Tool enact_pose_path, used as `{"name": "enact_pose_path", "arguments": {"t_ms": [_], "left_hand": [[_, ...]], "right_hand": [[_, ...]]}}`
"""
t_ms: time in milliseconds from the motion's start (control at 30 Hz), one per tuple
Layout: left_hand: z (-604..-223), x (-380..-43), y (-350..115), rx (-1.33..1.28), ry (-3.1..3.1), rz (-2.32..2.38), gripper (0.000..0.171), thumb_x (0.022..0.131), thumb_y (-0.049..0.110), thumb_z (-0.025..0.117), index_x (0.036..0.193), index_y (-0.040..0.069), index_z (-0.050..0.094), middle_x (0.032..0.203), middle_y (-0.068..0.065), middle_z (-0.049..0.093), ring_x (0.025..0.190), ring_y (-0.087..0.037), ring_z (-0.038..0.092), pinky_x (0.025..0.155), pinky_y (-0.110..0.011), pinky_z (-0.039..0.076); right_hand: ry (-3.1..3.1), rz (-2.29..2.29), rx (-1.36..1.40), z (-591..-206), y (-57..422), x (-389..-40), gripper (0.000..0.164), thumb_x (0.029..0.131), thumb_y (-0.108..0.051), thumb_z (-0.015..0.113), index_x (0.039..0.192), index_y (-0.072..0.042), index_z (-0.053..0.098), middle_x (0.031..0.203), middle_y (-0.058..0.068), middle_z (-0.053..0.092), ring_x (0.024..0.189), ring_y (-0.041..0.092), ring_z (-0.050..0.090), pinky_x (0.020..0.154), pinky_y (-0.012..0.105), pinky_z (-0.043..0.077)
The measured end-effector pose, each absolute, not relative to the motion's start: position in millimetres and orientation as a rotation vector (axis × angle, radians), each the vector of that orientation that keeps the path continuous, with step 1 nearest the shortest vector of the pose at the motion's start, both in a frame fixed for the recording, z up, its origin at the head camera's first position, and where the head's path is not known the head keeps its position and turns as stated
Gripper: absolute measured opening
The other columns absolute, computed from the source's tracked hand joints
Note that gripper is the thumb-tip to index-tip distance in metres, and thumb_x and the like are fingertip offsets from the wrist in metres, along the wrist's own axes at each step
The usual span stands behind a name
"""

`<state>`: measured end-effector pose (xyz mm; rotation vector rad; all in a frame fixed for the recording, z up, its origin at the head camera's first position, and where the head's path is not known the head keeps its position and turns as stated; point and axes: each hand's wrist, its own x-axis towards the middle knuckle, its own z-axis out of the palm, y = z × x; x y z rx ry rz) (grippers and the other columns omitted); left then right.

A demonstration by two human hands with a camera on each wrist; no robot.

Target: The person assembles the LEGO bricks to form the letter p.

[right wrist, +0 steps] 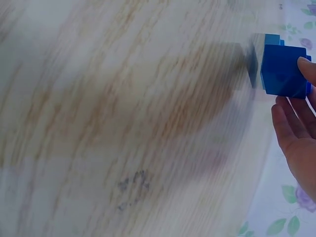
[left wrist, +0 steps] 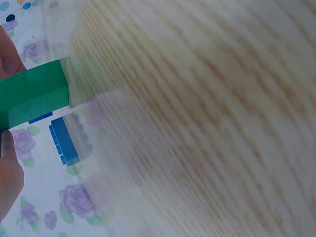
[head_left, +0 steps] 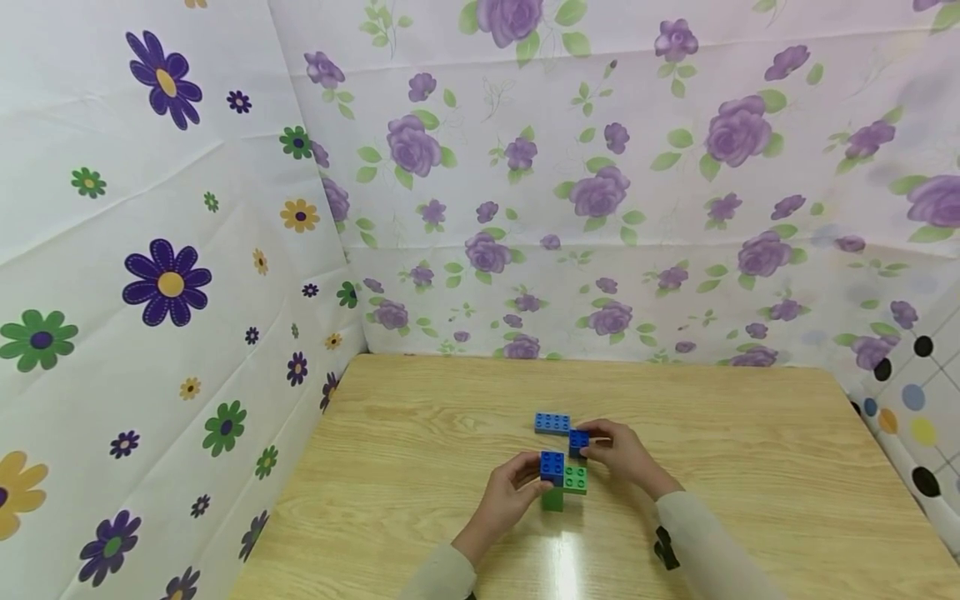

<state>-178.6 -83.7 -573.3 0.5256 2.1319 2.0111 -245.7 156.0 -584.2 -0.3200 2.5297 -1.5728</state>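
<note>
My left hand (head_left: 504, 498) grips a dark blue square toy brick (head_left: 552, 468) that sits on top of green bricks (head_left: 574, 478). One green part shows its studs to the right of the blue brick; another stands below it. In the left wrist view, the green side (left wrist: 42, 91) lies between thumb and fingers. My right hand (head_left: 621, 452) pinches a second dark blue square brick (head_left: 578, 443), just behind and right of the green bricks. A longer, lighter blue brick (head_left: 552, 423) rests studs up behind both hands.
All the bricks are on a light wood table (head_left: 420, 433). A flowered cloth (head_left: 487, 208) hangs along the back edge, and another flowered cloth (head_left: 247, 225) covers the left side. Dotted cloth (head_left: 918, 400) is at the right.
</note>
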Motion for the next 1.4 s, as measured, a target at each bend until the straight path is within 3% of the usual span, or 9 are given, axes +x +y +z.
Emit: {"name": "enact_pose_path", "arguments": {"t_ms": [233, 600, 700, 867, 1400], "left_hand": [[-575, -179, -83, 0.523, 2.122, 2.017, 0.037, 0.09, 0.014, 0.067, 0.125, 0.007, 0.06, 0.123, -0.009, 0.062, 0.115, -0.017, 0.058, 0.098, -0.025, 0.048], [-560, -174, -82, 0.546, 2.118, 2.023, 0.035, 0.09, 0.006, 0.065, 0.125, 0.001, 0.059, 0.122, -0.014, 0.061, 0.115, -0.024, 0.059, 0.097, -0.026, 0.049], [-550, -170, -82, 0.565, 2.124, 2.023, 0.035, 0.09, 0.007, 0.066, 0.123, -0.001, 0.058, 0.121, -0.016, 0.061, 0.114, -0.026, 0.059, 0.097, -0.026, 0.049], [-567, -177, -82, 0.544, 2.132, 2.029, 0.036, 0.089, 0.006, 0.067, 0.123, 0.001, 0.059, 0.122, -0.015, 0.061, 0.115, -0.024, 0.059, 0.098, -0.028, 0.049], [-575, -178, -83, 0.526, 2.14, 2.023, 0.038, 0.089, 0.012, 0.068, 0.124, 0.004, 0.059, 0.122, -0.011, 0.062, 0.115, -0.023, 0.059, 0.097, -0.025, 0.049]], "right_hand": [[2.532, -1.551, -0.349, -579, 161, -244, 0.032, 0.089, -0.006, 0.069, 0.121, -0.007, 0.064, 0.122, 0.011, 0.062, 0.114, 0.032, 0.057, 0.095, 0.042, 0.052], [2.544, -1.561, -0.431, -564, 168, -237, 0.032, 0.09, -0.01, 0.068, 0.121, -0.005, 0.063, 0.121, 0.014, 0.061, 0.114, 0.036, 0.056, 0.095, 0.047, 0.051], [2.538, -1.569, -0.45, -563, 170, -236, 0.032, 0.09, -0.011, 0.069, 0.121, -0.008, 0.063, 0.121, 0.012, 0.062, 0.112, 0.034, 0.058, 0.094, 0.043, 0.053], [2.531, -1.574, -0.483, -565, 173, -236, 0.033, 0.089, -0.017, 0.07, 0.121, -0.013, 0.064, 0.121, 0.007, 0.062, 0.109, 0.028, 0.06, 0.09, 0.037, 0.054], [2.57, -1.547, -0.645, -542, 178, -221, 0.035, 0.091, -0.023, 0.069, 0.123, -0.012, 0.063, 0.12, 0.007, 0.062, 0.105, 0.027, 0.062, 0.088, 0.038, 0.055]]}}
